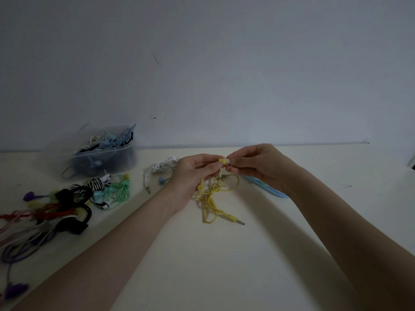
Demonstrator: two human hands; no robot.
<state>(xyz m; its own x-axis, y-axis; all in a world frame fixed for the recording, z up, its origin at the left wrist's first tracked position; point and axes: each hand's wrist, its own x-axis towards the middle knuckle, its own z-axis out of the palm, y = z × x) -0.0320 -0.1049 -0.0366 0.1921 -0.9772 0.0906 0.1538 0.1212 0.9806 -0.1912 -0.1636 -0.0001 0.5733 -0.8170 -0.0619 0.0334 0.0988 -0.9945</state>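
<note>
The room is dim, the light flat and greyish. A plain pale wall [224, 63] fills the upper half, marked by a thin dark scratch [156, 58] and a small dark smudge [153, 118] lower down. A cream table [224, 265] stands against it, with a shadowed line along the join.

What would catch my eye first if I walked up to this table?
In the middle, the left hand and right hand pinch a bud of the yellow earphones, whose cable trails down onto the table. At the left lies a heap of coloured cables, with a clear tub of more behind it.
</note>
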